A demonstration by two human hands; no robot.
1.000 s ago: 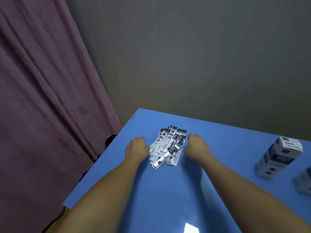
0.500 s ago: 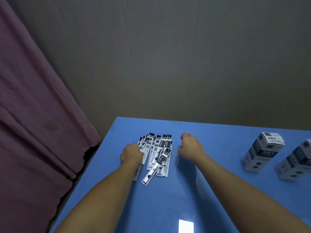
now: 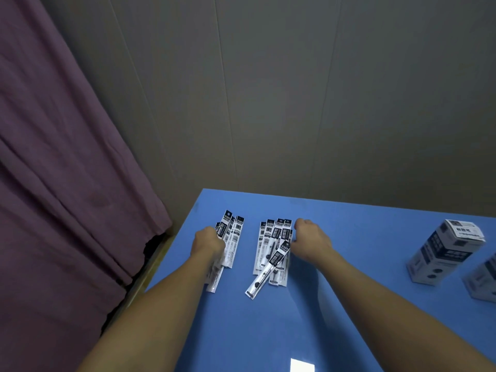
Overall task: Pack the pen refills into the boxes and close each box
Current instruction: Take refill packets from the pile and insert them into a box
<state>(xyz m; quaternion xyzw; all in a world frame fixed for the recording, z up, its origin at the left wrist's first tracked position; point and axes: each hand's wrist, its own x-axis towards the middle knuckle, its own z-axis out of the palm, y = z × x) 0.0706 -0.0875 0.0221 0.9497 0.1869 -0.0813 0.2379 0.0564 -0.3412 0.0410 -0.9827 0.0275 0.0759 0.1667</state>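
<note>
Stage of work: early, by my judgement. No refill shows inside a box; sorting is in hand, packing is not begun.

Refills, left batch: one group of sleeved pen refills (image 3: 231, 237) lies flat on the blue table (image 3: 268, 331) near its left edge, fanned, printed ends pointing away from you.

Refills, right batch: a second group (image 3: 273, 248) lies just to the right, apart from the first with bare table between. One refill (image 3: 268, 269) lies slanted across this batch.

Your left hand (image 3: 208, 241): knuckles up, fingers curled down onto the left side of the left batch. It touches the sleeves and covers some; whether it pinches them or only presses, I cannot tell, as the fingertips are hidden.

Your right hand (image 3: 311, 237): fingers curled, set against the right side of the right batch, touching its outer sleeves. The grip itself is hidden under the hand; I cannot tell whether anything is held.

Boxes: one white and dark box (image 3: 445, 256) stands at the far right, well apart from both hands, top flap apparently down. A second box (image 3: 483, 283) is cut by the frame edge; its state is not visible.

Outstanding: gather each batch, load it into a box, close every box.

Caution: the slanted refill will likely need squaring before that batch is lifted.
</note>
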